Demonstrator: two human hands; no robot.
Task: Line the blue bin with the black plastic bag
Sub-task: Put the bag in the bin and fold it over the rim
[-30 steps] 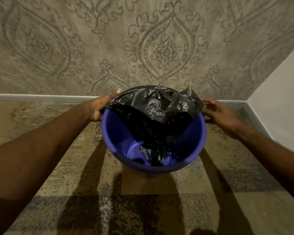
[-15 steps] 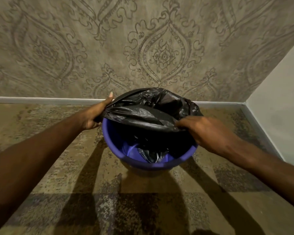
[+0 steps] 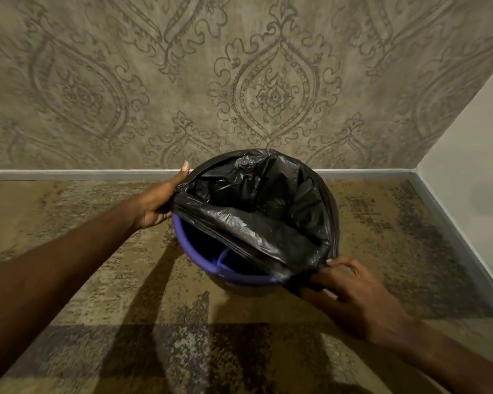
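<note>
A round blue bin (image 3: 199, 258) stands on the patterned floor near the wall. The black plastic bag (image 3: 256, 211) hangs inside it, its mouth wrapped over the far and right rim; the near left rim shows bare blue. My left hand (image 3: 158, 201) grips the bag's edge at the bin's left rim. At the near right rim my right hand (image 3: 350, 294) pinches a bunched edge of the bag, drawn down over the outside of the bin. A taut band of bag runs between the two hands across the opening.
A wall with ornate grey patterned paper (image 3: 268, 89) rises right behind the bin, with a pale skirting strip (image 3: 69, 174) along its foot. A plain light wall (image 3: 473, 155) closes the corner on the right. Brown patterned carpet (image 3: 182, 351) spreads in front.
My right hand has moved from the far right rim across to the near right rim, dragging the bag's edge with it. The bag's mouth has spread wider over the bin. The left hand has stayed.
</note>
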